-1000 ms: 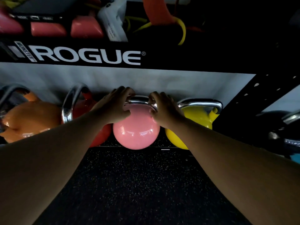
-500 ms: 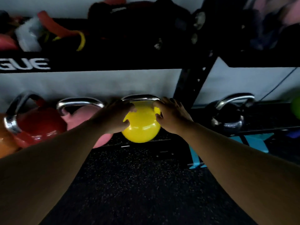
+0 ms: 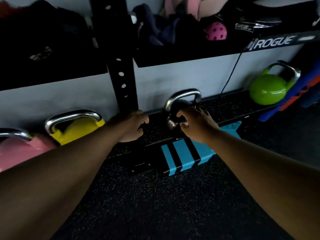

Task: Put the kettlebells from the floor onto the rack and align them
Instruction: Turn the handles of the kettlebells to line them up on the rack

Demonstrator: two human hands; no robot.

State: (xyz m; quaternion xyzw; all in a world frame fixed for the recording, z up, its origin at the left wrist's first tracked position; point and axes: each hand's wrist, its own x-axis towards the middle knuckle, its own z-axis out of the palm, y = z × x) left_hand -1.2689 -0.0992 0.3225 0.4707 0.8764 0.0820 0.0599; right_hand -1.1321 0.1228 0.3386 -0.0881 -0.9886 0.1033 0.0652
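Note:
A black kettlebell point(image 3: 174, 110) with a steel handle stands on the low rack shelf point(image 3: 230, 108), just right of the black upright point(image 3: 121, 70). My right hand point(image 3: 195, 122) lies against its right side with the fingers spread, not closed around it. My left hand point(image 3: 132, 126) hovers over the shelf to the kettlebell's left, fingers loosely curled and holding nothing. A yellow kettlebell point(image 3: 78, 130) and a pink kettlebell point(image 3: 22, 149) stand on the shelf at the left. A green kettlebell point(image 3: 266, 90) stands far right on the same shelf.
An upper shelf carries dark cloths, bags and a pink perforated ball point(image 3: 216, 31). Blue tape stripes point(image 3: 181, 154) mark the shelf's front edge. Blue and orange objects point(image 3: 294, 101) lean at the far right. Speckled black rubber floor point(image 3: 155, 205) lies below.
My view and both hands have shifted right. The hands left the yellow kettlebell; the right hand now touches the black kettlebell and the left hand trails beside the upright.

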